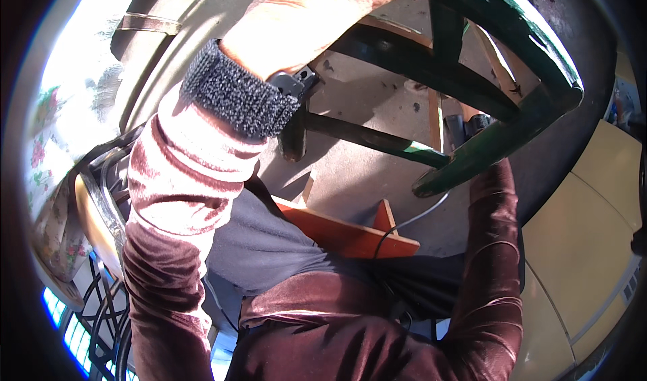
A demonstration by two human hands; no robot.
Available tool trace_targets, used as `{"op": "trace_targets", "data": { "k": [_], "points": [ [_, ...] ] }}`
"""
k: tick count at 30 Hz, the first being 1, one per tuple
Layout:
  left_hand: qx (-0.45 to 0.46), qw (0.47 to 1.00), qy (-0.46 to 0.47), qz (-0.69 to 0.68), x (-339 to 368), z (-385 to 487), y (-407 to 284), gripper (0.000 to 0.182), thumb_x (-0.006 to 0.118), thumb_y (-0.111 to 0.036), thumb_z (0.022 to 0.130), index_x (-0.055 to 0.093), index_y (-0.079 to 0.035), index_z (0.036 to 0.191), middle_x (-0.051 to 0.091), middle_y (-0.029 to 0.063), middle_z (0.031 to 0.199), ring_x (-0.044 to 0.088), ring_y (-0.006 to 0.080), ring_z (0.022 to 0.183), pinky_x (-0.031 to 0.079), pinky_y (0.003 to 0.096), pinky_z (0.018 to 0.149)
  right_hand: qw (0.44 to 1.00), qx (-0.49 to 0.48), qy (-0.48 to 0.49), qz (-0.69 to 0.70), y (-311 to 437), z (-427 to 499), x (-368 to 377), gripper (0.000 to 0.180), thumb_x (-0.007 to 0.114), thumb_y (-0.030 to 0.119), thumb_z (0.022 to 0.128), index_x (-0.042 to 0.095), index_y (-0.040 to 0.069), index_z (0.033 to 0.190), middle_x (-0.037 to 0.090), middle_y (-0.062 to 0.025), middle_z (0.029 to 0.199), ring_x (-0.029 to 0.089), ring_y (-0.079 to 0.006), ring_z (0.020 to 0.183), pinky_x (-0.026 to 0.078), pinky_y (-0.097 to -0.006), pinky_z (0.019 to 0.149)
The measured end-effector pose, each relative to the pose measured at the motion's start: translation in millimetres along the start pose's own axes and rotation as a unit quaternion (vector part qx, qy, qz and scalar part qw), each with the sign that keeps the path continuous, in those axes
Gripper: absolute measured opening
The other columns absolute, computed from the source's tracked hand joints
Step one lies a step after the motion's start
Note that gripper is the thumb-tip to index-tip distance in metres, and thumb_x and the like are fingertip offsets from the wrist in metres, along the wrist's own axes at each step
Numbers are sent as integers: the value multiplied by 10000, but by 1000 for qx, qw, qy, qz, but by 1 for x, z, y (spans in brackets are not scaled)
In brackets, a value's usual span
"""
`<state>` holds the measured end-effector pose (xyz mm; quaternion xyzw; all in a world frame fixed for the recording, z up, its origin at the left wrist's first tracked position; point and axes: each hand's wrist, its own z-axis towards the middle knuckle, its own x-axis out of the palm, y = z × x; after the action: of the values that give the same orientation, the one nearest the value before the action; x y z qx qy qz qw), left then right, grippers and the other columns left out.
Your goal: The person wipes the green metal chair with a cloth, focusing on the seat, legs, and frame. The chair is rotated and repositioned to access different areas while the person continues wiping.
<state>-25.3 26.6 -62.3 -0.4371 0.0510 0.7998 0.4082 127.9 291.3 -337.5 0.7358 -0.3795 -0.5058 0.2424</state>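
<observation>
My left hand reaches across the top of the view, its fingers cut off by the upper edge. A black fabric strap with a dark plastic piece circles that wrist. Beside it stands a tilted green-painted wooden frame with legs and rungs, part of a chair or stool by its look. Whether the left fingers grip it is out of sight. Behind the frame's lower right leg, my right hand shows only near the wrist, which also wears a black band; the frame hides most of its fingers. Below lies an orange-red board with small wooden uprights.
A thin grey cable runs from the green leg area over the board towards my lap. Unpainted wooden strips show behind the frame above the grey floor. Yellow panels stand at right. Floral cloth and black metal furniture are at left.
</observation>
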Motion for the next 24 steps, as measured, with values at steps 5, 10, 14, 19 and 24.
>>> {"op": "trace_targets", "data": {
  "k": [5, 10, 14, 19, 24],
  "points": [
    [33, 996, -66, 58, 4, -2, 1, 307, 678, -355, 824, 683, -70, 708, 576, 130, 556, 611, 324, 536, 501, 407, 547, 949, 56, 33, 308, -8, -50, -13, 425, 687, 363, 855, 623, 63, 1149, 629, -17, 988, 566, -67, 775, 458, -192, 664],
    [-98, 995, 16, 0, -7, 10, -11, 397, 679, -431, 803, 701, -42, 724, 619, 150, 605, 649, 325, 600, 518, 409, 608, 927, 118, 205, 292, 5, -108, -27, 539, 711, 384, 842, 571, 43, 1234, 616, 6, 1030, 560, -40, 816, 413, -137, 626],
    [-193, 980, 53, -10, -17, 22, -21, 476, 680, -492, 785, 715, -20, 737, 652, 167, 644, 680, 327, 651, 532, 411, 658, 858, -58, 250, 445, 27, -146, -37, 506, 567, 347, 966, 519, -4, 1327, 622, -40, 1178, 589, -97, 988, 508, -262, 844],
    [-263, 960, 98, -10, -22, 26, -26, 579, 681, -568, 764, 734, 8, 754, 695, 188, 694, 718, 329, 715, 550, 413, 720, 775, 108, -37, 622, 92, -205, -62, 482, 555, 303, 984, 509, -7, 1351, 623, -108, 1262, 627, -201, 1117, 505, -359, 972],
    [-271, 957, 99, 30, -11, 27, -19, 528, 670, -555, 775, 752, -34, 762, 701, 178, 705, 714, 323, 727, 543, 420, 738, 912, 6, -168, 375, 144, -170, -60, 387, 614, 375, 938, 627, 48, 1145, 630, -93, 1147, 614, -184, 1021, 530, -374, 856]
  ]
}}
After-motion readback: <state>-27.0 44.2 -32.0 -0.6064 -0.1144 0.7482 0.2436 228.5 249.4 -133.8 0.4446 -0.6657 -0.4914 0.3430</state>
